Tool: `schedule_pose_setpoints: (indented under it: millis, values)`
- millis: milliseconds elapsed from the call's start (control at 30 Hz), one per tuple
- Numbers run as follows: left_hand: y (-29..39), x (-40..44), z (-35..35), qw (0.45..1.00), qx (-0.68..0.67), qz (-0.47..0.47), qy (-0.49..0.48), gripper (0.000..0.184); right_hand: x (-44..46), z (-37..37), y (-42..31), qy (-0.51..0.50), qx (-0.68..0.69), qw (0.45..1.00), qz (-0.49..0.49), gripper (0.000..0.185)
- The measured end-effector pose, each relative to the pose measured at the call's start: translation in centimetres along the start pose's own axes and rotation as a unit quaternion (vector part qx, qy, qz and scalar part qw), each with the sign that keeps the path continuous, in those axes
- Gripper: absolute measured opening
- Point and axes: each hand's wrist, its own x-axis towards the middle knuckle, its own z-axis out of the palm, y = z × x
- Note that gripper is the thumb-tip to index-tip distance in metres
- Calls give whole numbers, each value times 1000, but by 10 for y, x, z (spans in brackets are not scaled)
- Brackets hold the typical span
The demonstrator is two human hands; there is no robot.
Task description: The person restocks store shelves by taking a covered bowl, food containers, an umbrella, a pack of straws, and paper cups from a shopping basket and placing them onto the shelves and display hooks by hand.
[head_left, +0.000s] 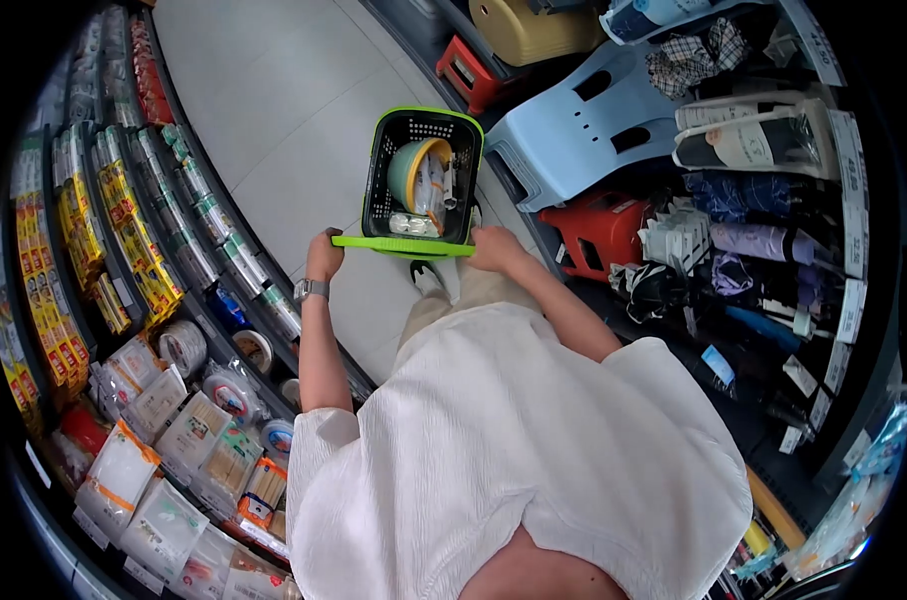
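Note:
A black shopping basket [378,190] with a bright green rim hangs in front of my body over the floor. Its green handle [404,245] is folded toward me. My left hand [324,255], below which a wristwatch shows, is closed around the handle's left end. At the right end, the fingers of my right hand [498,248] are wrapped around the handle by the basket's corner. Inside the basket lie a green bowl [404,172] against a yellow bowl [439,147], a clear-wrapped pack [431,192] and a silvery packet [414,224].
Shelves of boxed rolls [139,245] and packaged disposable tableware [194,435] line my left. To my right are a light blue plastic stool [579,125], a red stool [599,230] and folded umbrellas [764,242]. A tiled floor [284,80] runs between the shelves.

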Motion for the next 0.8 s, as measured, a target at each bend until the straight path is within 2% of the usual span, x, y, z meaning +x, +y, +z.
schedule_pose_setpoints:
  millis: [33,167,233,267,333,367,433,467,533,600,633,667,700,733,767,800]
  values:
    - [8,9,3,998,-15,-24,55,25,10,-3,11,16,13,1000,4,43]
    - [46,51,18,988,-87,-75,101,33,48,-15,59,33,82,996,14,40]
    - [76,79,24,969,-121,-185,111,45,65,-22,82,57,158,984,49,34]
    - [70,99,42,969,-116,-189,113,45,78,-24,95,54,162,984,45,34]
    - [61,131,80,956,-193,-133,179,59,93,-16,117,134,186,972,41,28]
    - [82,140,87,943,-221,-144,204,62,104,-4,131,211,220,952,4,27]
    - [107,161,113,913,-238,-156,293,68,133,-2,148,183,223,957,28,28]
    - [110,168,123,913,-237,-163,291,68,148,-3,154,159,221,961,49,29]
    - [114,173,143,909,-212,-223,280,69,180,-4,160,124,211,968,60,29]
    - [141,165,151,900,-289,-242,221,58,215,-4,165,159,203,964,64,30]
    - [112,163,193,916,-253,-236,200,51,233,-5,169,151,202,965,64,30]
    - [100,155,222,947,-185,-193,179,45,253,-3,174,146,206,961,110,32]
    - [109,145,229,952,-192,-223,87,46,270,2,180,140,209,955,157,34]
    - [103,134,250,956,-188,-224,25,48,288,11,188,133,208,956,158,34]
    - [102,124,265,923,-291,-251,-17,49,306,19,197,144,215,950,174,36]
    - [99,113,277,913,-287,-278,-78,43,318,31,205,152,221,944,190,39]
